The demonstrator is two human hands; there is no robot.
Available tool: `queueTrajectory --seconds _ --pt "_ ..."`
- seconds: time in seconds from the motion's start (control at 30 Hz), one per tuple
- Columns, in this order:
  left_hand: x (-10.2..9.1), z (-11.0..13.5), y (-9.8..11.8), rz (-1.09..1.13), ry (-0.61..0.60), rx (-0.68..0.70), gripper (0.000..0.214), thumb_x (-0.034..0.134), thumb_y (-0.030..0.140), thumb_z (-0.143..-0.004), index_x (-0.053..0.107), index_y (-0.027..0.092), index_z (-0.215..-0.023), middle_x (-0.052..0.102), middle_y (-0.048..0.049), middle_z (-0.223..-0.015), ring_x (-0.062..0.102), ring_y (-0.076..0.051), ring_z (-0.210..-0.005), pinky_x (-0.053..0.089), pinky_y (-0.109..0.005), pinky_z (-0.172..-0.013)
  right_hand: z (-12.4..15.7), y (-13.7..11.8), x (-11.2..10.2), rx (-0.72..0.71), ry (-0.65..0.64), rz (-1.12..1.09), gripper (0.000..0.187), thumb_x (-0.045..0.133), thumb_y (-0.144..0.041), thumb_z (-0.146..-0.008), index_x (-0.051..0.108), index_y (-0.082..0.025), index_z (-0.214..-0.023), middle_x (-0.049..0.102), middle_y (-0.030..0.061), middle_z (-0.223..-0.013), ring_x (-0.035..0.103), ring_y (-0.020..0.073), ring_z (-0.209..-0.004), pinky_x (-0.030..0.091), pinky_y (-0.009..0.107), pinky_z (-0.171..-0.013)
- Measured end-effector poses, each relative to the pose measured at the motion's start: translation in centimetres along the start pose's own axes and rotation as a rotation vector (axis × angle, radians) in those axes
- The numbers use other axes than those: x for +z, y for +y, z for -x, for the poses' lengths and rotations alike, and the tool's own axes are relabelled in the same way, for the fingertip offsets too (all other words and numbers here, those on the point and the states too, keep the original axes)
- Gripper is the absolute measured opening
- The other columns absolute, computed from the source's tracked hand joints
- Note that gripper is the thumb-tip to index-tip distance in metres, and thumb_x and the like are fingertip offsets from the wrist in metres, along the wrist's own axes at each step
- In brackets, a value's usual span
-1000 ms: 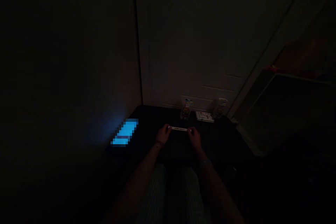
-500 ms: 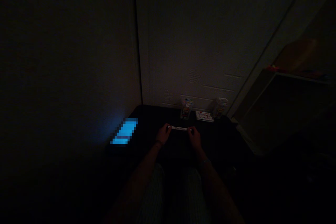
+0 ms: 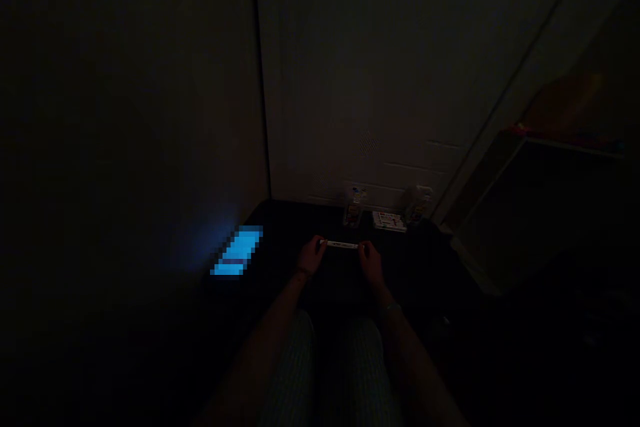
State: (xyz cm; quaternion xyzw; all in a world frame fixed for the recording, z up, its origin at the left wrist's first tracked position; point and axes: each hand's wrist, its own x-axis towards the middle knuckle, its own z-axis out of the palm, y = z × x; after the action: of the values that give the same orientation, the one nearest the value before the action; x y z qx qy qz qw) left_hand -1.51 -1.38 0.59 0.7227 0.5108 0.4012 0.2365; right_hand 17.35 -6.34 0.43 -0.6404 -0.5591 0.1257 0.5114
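Observation:
The room is very dark. My left hand [image 3: 311,256] and my right hand [image 3: 371,262] each pinch one end of a thin pale strip [image 3: 343,245], which lies level between them over a dark surface [image 3: 430,260]. What the strip is cannot be made out. Both forearms reach forward over my knees in light trousers [image 3: 295,367].
A glowing blue screen [image 3: 237,251] lies at the left of the dark surface. Two small upright packets [image 3: 354,207] [image 3: 417,203] and a flat printed box [image 3: 389,221] stand at the wall behind. A dim shelf unit [image 3: 545,200] rises at right.
The hands and the strip keep nearly the same place. The picture has grown a little dimmer.

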Motion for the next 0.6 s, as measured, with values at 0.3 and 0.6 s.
queueTrajectory --seconds 0.3,0.6 --pt "-0.16 0.01 0.06 0.017 -0.013 0.000 0.033 0.034 0.044 -0.079 0.052 0.020 -0.092 0.055 0.0012 -0.068 0.049 -0.009 -0.059 0.035 -0.019 -0.055 -0.11 0.29 0.08 0.010 -0.016 0.016 0.034 0.036 -0.042 -0.078 0.057 -0.017 -0.087 0.059 0.0023 -0.075 0.051 0.0130 -0.064 0.037 0.022 -0.060" --pt "-0.52 0.11 0.63 0.014 -0.017 -0.031 0.032 0.036 0.043 -0.078 0.052 0.020 -0.092 0.055 0.0009 -0.067 0.049 -0.010 -0.059 0.034 -0.020 -0.054 -0.02 0.34 0.12 0.017 -0.014 -0.003 0.035 0.035 -0.043 -0.078 0.057 -0.017 -0.086 0.060 0.0024 -0.076 0.052 0.0134 -0.067 0.037 0.022 -0.061"
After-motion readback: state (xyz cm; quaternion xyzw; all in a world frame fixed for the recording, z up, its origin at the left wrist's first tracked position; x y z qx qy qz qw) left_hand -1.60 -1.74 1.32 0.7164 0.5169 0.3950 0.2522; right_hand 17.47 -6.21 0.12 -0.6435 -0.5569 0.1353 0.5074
